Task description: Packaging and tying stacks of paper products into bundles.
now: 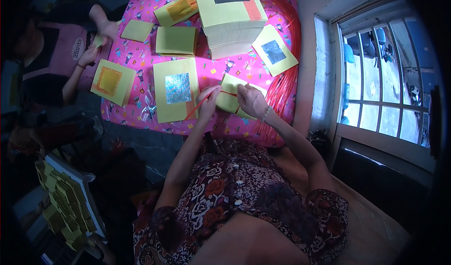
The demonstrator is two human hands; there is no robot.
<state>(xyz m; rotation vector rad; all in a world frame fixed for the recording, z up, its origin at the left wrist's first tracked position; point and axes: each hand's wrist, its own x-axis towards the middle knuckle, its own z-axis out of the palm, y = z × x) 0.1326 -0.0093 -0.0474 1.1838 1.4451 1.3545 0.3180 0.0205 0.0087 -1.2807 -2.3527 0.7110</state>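
A small stack of yellow paper (229, 100) lies on the pink patterned tablecloth (211, 70) in front of me. Red string (229, 92) runs across the stack between my hands. My left hand (209, 96) pinches the string at the stack's left edge, and a loose end hangs down below it. My right hand (252, 100) is closed on the string over the stack's right part. Just left of my left hand is a yellow paper stack with a silver square (178, 88). Long red strings (283, 89) hang along the table's right side.
A tall block of yellow paper (235, 36) stands at the back. Around it lie smaller yellow stacks (176, 40) and a silver-squared sheet pile (273, 51). Across the left side a person in an apron (70, 49) handles something small. A barred window (385, 82) is at right.
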